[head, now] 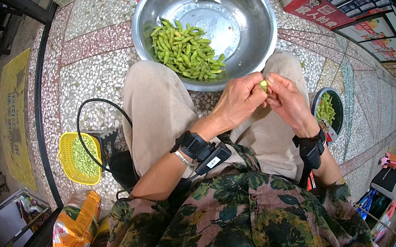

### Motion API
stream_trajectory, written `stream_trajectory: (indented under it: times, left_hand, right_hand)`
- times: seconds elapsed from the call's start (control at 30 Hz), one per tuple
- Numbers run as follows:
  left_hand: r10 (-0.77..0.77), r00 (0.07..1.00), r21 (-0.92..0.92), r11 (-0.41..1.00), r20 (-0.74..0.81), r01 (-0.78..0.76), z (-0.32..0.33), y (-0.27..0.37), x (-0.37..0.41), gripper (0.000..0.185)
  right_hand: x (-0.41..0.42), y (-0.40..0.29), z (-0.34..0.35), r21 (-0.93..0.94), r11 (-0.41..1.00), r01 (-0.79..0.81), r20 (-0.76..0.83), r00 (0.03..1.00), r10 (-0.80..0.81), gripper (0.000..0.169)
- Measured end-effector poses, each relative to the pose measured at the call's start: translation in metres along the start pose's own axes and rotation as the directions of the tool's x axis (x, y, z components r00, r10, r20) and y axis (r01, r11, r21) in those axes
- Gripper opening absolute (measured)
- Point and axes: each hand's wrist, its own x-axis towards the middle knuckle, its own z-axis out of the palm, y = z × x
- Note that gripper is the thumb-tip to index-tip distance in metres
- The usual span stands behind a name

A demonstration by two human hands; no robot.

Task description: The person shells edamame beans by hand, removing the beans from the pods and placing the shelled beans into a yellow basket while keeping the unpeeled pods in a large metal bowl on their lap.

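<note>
Between my fingertips is a green soybean pod (pixel 263 84), with a pale bean showing at its end. My left hand (pixel 239 99) pinches the pod from the left. From the other side, the thumb and fingers of my right hand (pixel 285 95) close on it. Both hands are above my lap, close to the near rim of a wide metal basin (pixel 242 10). A heap of green soybean pods (pixel 186 53) lies in the left part of that basin.
Left of my legs, a yellow plastic basket (pixel 65 165) holds shelled green beans (pixel 85 156). A dark bucket (pixel 340 115) with pods or shells is at my right. Printed cartons (pixel 321 12) are stacked at the upper right. An orange bag (pixel 77 226) lies at the lower left.
</note>
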Motion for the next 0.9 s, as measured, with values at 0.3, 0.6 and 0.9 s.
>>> stream_trajectory:
  times: [0.3,0.6,0.9]
  left_hand:
    - [0.214,0.974,0.361,0.916,-0.074,-0.174,0.003,-0.007,0.000,0.013]
    - [0.011,1.000,0.251,0.968,0.022,-0.016,-0.002,-0.016,0.005,0.024]
    - [-0.092,0.981,-0.071,0.992,0.172,0.106,-0.005,-0.008,-0.001,0.032]
  right_hand:
    - [0.008,0.001,-0.009,0.144,0.971,-0.189,0.029,0.982,0.187,0.025]
    - [0.013,0.003,0.005,-0.028,0.997,-0.075,-0.168,0.983,0.069,0.022]
    - [-0.003,0.002,-0.013,-0.048,0.994,-0.095,0.062,0.993,0.097,0.023]
